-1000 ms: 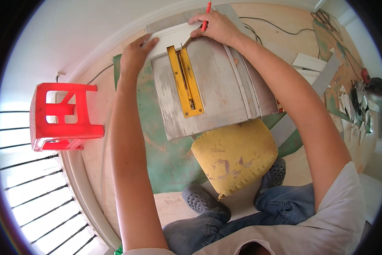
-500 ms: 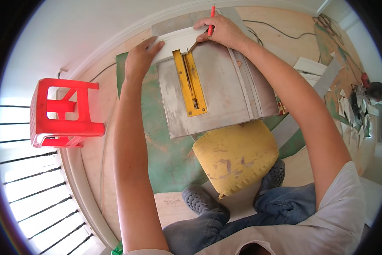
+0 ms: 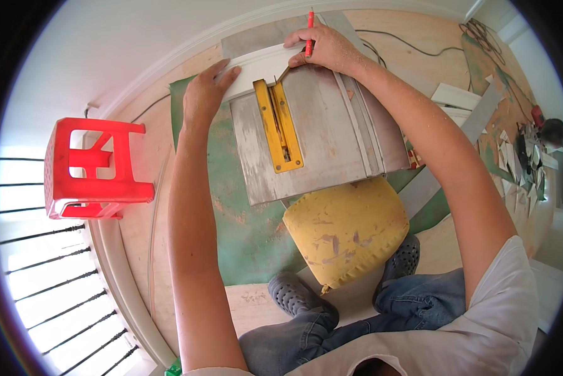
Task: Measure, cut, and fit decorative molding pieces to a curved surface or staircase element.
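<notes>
While the grey table saw (image 3: 322, 141) stood on the green mat (image 3: 244, 232), the left hand (image 3: 205, 94) pressed loosely spread fingers onto the white moulding strip (image 3: 266, 62) across its far edge, and the right hand (image 3: 325, 47) pinched a red pencil (image 3: 309, 31), apparently touching the strip.

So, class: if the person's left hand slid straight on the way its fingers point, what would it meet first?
The left hand lies flat on the white moulding strip, fingers aimed along it toward the right hand holding a red pencil. It would probably reach that hand first.
</notes>
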Demonstrator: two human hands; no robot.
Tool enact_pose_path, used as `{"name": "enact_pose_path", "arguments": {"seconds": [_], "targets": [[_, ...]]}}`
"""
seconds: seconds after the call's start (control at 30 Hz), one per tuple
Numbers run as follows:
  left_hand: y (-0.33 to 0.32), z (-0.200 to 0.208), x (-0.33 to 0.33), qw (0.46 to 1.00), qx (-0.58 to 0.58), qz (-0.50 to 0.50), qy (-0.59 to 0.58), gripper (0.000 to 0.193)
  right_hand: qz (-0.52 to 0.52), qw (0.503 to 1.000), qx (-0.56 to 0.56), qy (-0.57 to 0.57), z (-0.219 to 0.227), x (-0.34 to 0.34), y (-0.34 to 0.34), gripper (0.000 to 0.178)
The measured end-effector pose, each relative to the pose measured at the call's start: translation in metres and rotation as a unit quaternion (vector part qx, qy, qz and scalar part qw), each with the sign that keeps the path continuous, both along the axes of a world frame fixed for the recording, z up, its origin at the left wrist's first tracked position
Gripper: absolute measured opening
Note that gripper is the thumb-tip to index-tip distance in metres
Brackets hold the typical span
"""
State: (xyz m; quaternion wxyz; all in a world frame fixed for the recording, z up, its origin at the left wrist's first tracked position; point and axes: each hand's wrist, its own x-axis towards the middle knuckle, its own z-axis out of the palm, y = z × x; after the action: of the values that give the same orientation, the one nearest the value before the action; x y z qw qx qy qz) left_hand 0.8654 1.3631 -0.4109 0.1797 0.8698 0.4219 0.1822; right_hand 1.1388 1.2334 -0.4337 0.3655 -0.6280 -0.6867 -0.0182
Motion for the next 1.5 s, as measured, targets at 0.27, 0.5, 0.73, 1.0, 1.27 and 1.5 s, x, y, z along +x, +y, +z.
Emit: {"name": "enact_pose_path", "arguments": {"seconds": [0.27,0.5,0.73,1.0,1.27,1.5], "targets": [[0.001,-0.003,-0.002,1.0,0.007,-0.008,-0.009,0.062,-0.008,1.0,-0.025,-0.003,-0.001,0.002,0.001,0.054],[0.009,-0.006,-0.002,1.0,0.004,-0.011,-0.015,0.062,-0.012,1.0,-0.016,0.003,0.0,0.0,0.002,0.053],[0.019,-0.001,0.01,1.0,-0.012,0.001,-0.002,0.065,-0.07,0.996,-0.05,0.031,0.006,-0.005,0.008,0.052],[0.029,-0.004,0.009,1.0,0.009,-0.018,-0.001,0.065,-0.064,0.998,-0.004,-0.004,-0.004,-0.001,0.012,0.053],[0.021,-0.005,0.006,1.0,-0.004,-0.016,0.011,0.062,-0.046,0.999,0.003,-0.019,-0.008,0.003,0.013,0.054],[0.012,-0.001,0.001,1.0,-0.017,-0.001,0.014,0.062,-0.047,0.993,-0.11,0.025,0.008,-0.006,0.003,0.049]]}}
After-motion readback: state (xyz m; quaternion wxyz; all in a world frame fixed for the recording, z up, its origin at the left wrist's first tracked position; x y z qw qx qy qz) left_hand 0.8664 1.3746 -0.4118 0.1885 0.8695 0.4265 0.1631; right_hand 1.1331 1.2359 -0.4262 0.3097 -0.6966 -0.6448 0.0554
